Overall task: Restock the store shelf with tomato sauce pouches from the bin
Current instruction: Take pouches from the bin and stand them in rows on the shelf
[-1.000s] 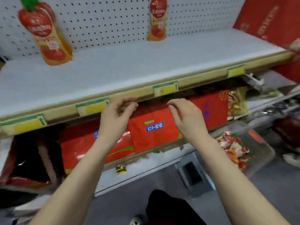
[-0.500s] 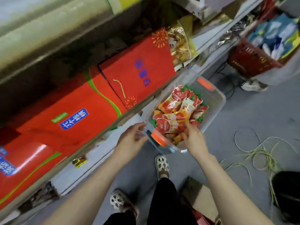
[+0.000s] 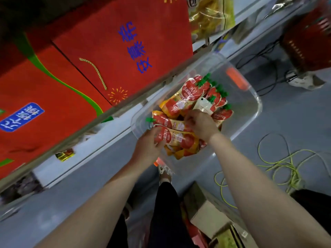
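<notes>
**Grey shop floor point(image 3: 290, 126) beside shelving: stock bin, both hands inside**

1. Clear rectangular plastic bin point(image 3: 258, 106) with orange clip latches. It stands on the floor, with its left wall close against the grey metal shelf rail point(image 3: 125, 106).

2. Red-and-yellow tomato sauce pouches point(image 3: 186, 97) with green screw caps. They form a loose heap lying flat in the bin, running from its middle toward the near left corner. The caps of the farther pouches point toward the far right wall.

3. Left hand point(image 3: 148, 145), over the rim at the bin's near left corner. With thumb on top and fingers beneath, it pinches the cap end of the nearest pouch point(image 3: 179, 138). This pouch lies crosswise on top of the heap and reaches from the left hand to beneath the right wrist.

4. Right hand point(image 3: 201, 124), at the middle of the heap with its back turned up. The fingers curl down among the pouches just beyond the pinched one. Whether they have closed on a pouch cannot be told. A white-backed pouch point(image 3: 202, 105) touches the hand on its far side.

5. Surroundings.
   - Large red cardboard gift boxes point(image 3: 125, 51) with blue characters stand on the lowest shelf, above the bin's left wall.
   - A clear-wrapped yellow snack bag point(image 3: 209, 18) sits beside the boxes.
   - A red mesh basket point(image 3: 308, 47) lies beyond the bin's far end.
   - A tangled yellow-green cable point(image 3: 286, 163) lies on the floor to the right of the bin.
   - A brown cardboard box point(image 3: 206, 215) sits near the person's black-trousered leg point(image 3: 166, 212).
</notes>
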Action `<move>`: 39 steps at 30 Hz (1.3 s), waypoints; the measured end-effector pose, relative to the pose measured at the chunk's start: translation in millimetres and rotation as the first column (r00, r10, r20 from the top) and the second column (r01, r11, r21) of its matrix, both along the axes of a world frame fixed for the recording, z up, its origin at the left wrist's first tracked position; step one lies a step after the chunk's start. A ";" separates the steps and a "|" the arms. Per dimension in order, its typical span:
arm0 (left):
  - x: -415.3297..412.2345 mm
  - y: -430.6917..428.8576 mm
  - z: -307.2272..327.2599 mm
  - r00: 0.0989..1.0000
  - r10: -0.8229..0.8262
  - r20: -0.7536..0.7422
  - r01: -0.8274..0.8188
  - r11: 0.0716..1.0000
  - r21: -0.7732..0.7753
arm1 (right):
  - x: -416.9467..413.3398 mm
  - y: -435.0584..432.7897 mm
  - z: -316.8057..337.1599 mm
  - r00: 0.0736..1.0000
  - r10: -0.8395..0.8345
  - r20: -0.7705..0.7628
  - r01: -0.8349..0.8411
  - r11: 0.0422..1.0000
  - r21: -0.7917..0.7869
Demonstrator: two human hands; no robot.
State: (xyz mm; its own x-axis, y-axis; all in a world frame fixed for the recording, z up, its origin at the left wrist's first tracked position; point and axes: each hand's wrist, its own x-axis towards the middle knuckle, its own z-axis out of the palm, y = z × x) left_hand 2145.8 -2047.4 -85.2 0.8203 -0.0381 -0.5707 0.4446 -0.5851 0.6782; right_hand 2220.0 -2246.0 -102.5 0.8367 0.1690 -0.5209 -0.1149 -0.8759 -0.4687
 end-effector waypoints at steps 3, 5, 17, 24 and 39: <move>6.4 -14.1 5.7 0.986 0.126 -0.109 -0.136 0.986 -0.098 | -8.2 -16.4 14.2 0.977 -0.212 0.027 0.205 0.966 0.158; 13.1 -22.8 12.8 0.951 0.221 -0.217 -0.273 0.928 -0.253 | -13.0 -24.0 29.5 0.928 -0.371 -0.019 0.356 0.872 0.337; 14.3 21.5 37.6 0.767 0.611 -0.198 -0.630 0.657 -0.414 | -36.7 21.6 1.2 0.982 0.110 -0.154 -0.097 0.991 0.088; -11.1 47.3 33.9 0.684 0.676 -0.274 -0.725 0.586 -0.361 | -43.5 42.0 -37.5 0.957 0.269 0.106 -0.250 0.955 -0.157; -45.1 83.2 110.3 0.833 0.543 -0.105 -0.537 0.749 -0.387 | -44.1 68.6 103.1 0.923 -0.324 -0.207 0.382 0.834 0.398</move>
State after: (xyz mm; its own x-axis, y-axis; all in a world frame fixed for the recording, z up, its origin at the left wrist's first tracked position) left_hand 2100.8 -1964.2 25.1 0.7786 0.2008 -0.5945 0.5960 0.0598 0.8008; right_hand 2175.9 -2177.4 0.6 0.8143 0.1028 -0.5713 -0.4608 -0.4840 -0.7439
